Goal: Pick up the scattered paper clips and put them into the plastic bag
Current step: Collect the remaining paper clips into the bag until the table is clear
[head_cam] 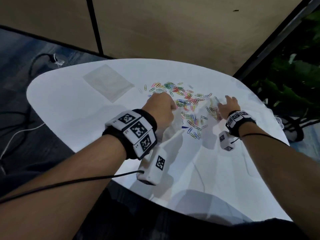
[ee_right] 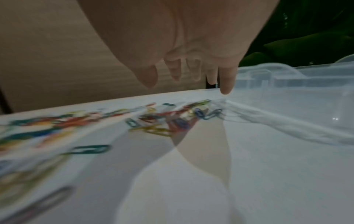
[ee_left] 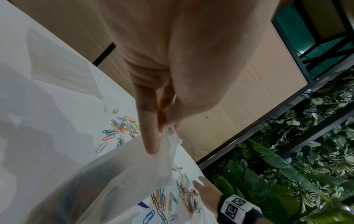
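Here, from my remote seat:
Around: I see a flat stack of clear sleeves (head_cam: 108, 82) far left on the white counter (head_cam: 69, 108), and leafy plants (head_cam: 292, 80) off its right edge.
Tub: a clear plastic tub (ee_right: 298, 94) sits just beside my right fingers in the right wrist view; I cannot tell what it holds.
Bag: the plastic bag (ee_left: 134, 174) hangs from my left hand (head_cam: 160, 110) and drapes onto the counter; I make out no clips inside.
Left grip: fingers (ee_left: 147, 128) pinching the bag's top edge.
Right grip: my right hand (head_cam: 229, 106) is spread, fingers straight, low over the counter.
Clips: the coloured clips (head_cam: 187, 101) lie scattered between both hands, some just beside the right fingertips.
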Tool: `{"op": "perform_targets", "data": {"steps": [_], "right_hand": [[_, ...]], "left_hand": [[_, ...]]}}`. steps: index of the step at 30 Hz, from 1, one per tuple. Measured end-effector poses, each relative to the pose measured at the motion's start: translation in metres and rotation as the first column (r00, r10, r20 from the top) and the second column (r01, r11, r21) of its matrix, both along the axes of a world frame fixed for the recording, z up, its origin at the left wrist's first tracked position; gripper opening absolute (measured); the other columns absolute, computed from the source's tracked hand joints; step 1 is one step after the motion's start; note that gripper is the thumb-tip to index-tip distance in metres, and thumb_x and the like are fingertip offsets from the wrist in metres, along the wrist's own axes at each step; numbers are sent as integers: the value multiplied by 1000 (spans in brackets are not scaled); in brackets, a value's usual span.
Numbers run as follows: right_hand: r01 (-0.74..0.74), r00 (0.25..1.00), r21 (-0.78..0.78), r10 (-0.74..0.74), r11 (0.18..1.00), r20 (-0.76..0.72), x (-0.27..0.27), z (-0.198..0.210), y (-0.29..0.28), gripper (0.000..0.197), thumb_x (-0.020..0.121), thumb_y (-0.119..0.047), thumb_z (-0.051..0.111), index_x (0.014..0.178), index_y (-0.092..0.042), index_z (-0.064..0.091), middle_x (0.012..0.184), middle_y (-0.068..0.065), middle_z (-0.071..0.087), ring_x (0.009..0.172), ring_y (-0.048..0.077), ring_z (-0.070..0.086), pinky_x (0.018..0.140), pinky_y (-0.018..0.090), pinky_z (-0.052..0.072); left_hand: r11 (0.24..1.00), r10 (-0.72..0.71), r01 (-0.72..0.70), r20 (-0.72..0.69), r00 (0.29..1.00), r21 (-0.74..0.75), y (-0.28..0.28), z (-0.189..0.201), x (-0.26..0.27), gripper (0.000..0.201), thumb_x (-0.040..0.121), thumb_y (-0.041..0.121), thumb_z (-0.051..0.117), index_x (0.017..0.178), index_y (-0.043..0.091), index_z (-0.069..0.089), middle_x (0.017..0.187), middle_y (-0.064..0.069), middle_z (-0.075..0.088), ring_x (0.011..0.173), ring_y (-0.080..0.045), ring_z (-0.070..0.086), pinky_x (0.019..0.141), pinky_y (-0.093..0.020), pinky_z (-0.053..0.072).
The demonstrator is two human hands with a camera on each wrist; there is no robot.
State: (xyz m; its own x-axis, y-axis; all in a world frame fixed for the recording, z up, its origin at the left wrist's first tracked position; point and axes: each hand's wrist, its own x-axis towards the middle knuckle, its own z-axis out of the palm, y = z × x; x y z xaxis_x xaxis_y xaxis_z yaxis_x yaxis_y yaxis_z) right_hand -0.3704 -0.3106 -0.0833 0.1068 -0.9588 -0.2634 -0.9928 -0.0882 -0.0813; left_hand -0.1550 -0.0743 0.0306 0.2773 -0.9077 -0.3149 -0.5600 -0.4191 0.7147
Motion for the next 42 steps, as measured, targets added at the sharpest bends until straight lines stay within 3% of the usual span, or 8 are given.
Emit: {"op": "perform_targets", "data": {"steps": [5,11,17,24,26,30,33,42], "right_hand": [[-155,941,119,183,981,-284,-1,-14,-17,49,82,-13,69,128,-1,56,137,22,45,128,39,41,106,46,41],[-259,956,66,266,964,-126,29,-17,18,53,98,-29,41,148,-15,30,146,21,38,128,41,46,105,47,40],[-349,903,0,337,937,-267,50,-14,59,23,89,2,47,103,1,66,105,18,68,97,32,66,79,34,52],[-1,962,109,-29,994,272,18,-3,47,14,79,-7,70,77,-16,81,85,3,77,84,20,72,86,29,58],[134,793,305,-287,943,537,9,9,50,12,75,-5,77,71,-17,79,87,11,77,80,23,73,83,37,60],[55,228,571,-568,819,791,18,58,81,11,83,8,68,94,7,71,96,23,69,78,26,71,73,28,61],[-133,98,643,-636,754,766,34,89,113,23,85,6,66,107,9,67,98,18,72,84,21,73,71,21,59],[-158,387,561,-472,812,792,84,78,172,24,86,10,59,108,18,64,92,25,67,69,24,64,66,23,59]], "left_hand": [[1000,-4,4,14,1000,7,-5,-1,4,36,96,-3,52,124,10,70,126,-11,71,106,-29,72,97,-37,58],[999,-48,49,44,998,-8,-5,-2,1,36,96,-3,51,125,8,70,130,-8,68,111,-25,70,102,-32,54],[998,-69,69,76,995,-1,-5,-3,2,35,96,0,55,125,10,70,130,-9,68,105,-25,71,97,-31,56],[998,-58,58,29,998,15,-6,0,-1,36,97,-2,51,127,7,68,123,-13,71,104,-27,72,97,-36,58],[997,-67,66,27,997,32,-7,0,-2,36,97,-2,51,127,6,68,121,-12,72,95,-25,75,94,-36,59],[998,-49,47,36,998,39,-9,-1,-3,30,96,-5,47,106,7,72,122,-5,69,81,-27,74,87,-38,62],[999,-19,18,23,1000,38,-10,-4,-4,34,93,-7,48,98,15,73,102,-1,66,73,-27,73,81,-41,64],[997,83,-83,-28,996,2,-12,-7,-10,29,90,1,61,115,7,74,118,-15,73,108,-33,70,97,-40,57]]}}
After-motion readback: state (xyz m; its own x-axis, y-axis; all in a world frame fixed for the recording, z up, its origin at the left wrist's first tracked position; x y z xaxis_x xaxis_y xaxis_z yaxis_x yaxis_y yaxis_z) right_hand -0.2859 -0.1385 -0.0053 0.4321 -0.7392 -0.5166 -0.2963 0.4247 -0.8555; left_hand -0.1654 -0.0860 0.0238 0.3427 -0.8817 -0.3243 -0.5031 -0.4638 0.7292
